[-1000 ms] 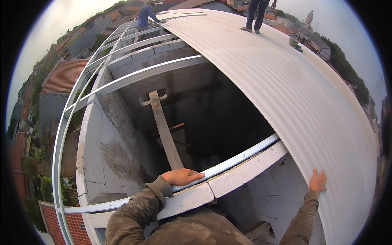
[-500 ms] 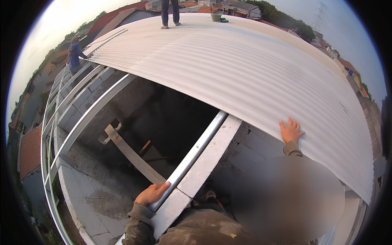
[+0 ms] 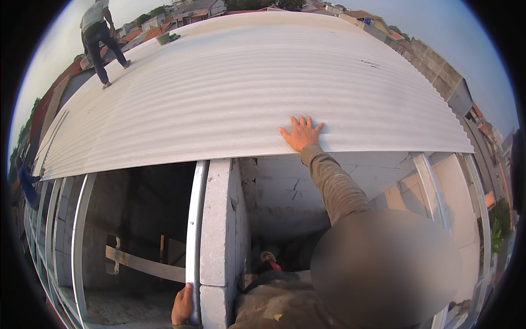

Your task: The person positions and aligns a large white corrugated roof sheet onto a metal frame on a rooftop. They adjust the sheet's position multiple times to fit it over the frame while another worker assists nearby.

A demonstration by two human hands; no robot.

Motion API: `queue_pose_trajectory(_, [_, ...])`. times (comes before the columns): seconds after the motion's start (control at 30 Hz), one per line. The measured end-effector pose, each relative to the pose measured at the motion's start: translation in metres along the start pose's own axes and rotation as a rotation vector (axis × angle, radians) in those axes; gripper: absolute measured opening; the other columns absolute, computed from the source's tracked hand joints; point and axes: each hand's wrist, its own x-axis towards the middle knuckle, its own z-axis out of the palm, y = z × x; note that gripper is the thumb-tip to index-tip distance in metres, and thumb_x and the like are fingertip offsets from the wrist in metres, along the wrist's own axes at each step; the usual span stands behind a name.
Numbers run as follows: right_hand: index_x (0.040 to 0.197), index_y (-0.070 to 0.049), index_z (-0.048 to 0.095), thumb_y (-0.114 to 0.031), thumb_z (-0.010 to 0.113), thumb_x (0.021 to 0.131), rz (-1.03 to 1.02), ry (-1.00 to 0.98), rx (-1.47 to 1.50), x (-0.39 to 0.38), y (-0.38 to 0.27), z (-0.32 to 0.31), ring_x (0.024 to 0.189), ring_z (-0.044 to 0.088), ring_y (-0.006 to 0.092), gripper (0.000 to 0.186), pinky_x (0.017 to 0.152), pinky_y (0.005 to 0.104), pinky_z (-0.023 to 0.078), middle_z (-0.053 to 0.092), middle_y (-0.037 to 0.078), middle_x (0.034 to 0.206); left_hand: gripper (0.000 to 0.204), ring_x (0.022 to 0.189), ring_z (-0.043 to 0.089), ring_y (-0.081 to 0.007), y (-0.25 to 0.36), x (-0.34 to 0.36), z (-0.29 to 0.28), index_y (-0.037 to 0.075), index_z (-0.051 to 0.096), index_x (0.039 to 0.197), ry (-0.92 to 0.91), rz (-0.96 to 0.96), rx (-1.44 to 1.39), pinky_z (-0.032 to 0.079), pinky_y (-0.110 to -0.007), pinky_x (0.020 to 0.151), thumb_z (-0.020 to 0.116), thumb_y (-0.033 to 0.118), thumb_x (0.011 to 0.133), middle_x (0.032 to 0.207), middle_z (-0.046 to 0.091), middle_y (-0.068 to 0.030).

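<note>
My right hand (image 3: 301, 132) lies palm-down, fingers spread, on a white corrugated roofing sheet (image 3: 372, 98), just above its straight lower edge. At the bottom, my left hand (image 3: 182, 304) grips a silver metal beam (image 3: 194, 225), which runs up under the sheet beside a light block wall (image 3: 215, 219). My foot (image 3: 268, 257) shows partly in the dark gap right of that wall. A grey blurred oval hides much of the lower right.
A co-worker (image 3: 101, 41) stands on the sheets near a bucket (image 3: 163, 39). Another person's blue sleeve (image 3: 27, 183) shows at the far left. Open framing (image 3: 85, 219) spans a deep void with a wooden plank (image 3: 145, 263) below; more rafters (image 3: 430, 186) cross on the right.
My view has swung round to the right, so the sheet's edge now runs level across it. My right hand remains spread on the sheet and my left stays on the beam.
</note>
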Motion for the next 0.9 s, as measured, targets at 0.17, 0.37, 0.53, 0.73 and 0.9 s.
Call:
queue_pose_trajectory(0.17, [0.161,-0.020,0.044,-0.070,0.043,0.102,-0.001,0.001,0.011,-0.003,-0.005,-0.002,0.157,0.026,0.0356,0.077,0.121,0.0807,0.008,0.040,0.009,0.166,0.073,0.086,0.055,-0.0127,0.013,-0.007,-0.002,-0.009,0.067,0.102,-0.014,-0.043,0.004,0.048,-0.036,0.078,0.037,0.056,0.113,0.082,0.064,-0.0041])
queue_pose_trajectory(0.37, [0.160,-0.020,0.044,-0.070,0.043,0.102,-0.023,-0.010,0.010,0.005,-0.017,-0.001,0.159,0.024,0.0363,0.077,0.120,0.0808,0.008,0.039,0.010,0.166,0.073,0.098,0.069,-0.0203,0.009,-0.008,-0.008,-0.009,0.070,0.121,0.006,-0.021,0.027,0.052,-0.034,0.091,0.039,0.057,0.112,0.103,0.077,-0.0158])
queue_pose_trajectory(0.53, [0.160,-0.022,0.044,-0.072,0.042,0.101,0.005,-0.027,-0.061,0.009,-0.005,0.007,0.159,0.025,0.0360,0.077,0.120,0.0801,0.012,0.038,0.010,0.167,0.077,0.105,0.070,-0.0245,-0.001,0.005,-0.008,-0.009,0.067,0.131,-0.015,-0.050,0.008,0.051,-0.035,0.099,0.041,0.061,0.110,0.113,0.076,-0.0200])
queue_pose_trajectory(0.73, [0.161,-0.024,0.042,-0.074,0.039,0.101,-0.045,0.029,-0.083,0.017,0.005,0.033,0.158,0.027,0.0338,0.079,0.120,0.0807,0.014,0.038,0.007,0.168,0.075,0.101,0.068,-0.0220,-0.005,0.009,-0.003,-0.011,0.065,0.128,-0.026,-0.053,-0.028,0.051,-0.034,0.093,0.040,0.058,0.112,0.109,0.075,-0.0183])
queue_pose_trajectory(0.9, [0.163,-0.022,0.039,-0.082,0.033,0.098,-0.142,0.065,-0.078,0.021,0.009,0.039,0.156,0.031,0.0367,0.088,0.117,0.0814,0.016,0.039,0.010,0.168,0.075,0.091,0.065,-0.0168,0.003,0.002,0.008,-0.010,0.067,0.124,0.088,-0.127,-0.035,0.051,-0.030,0.084,0.041,0.059,0.112,0.103,0.073,-0.0157])
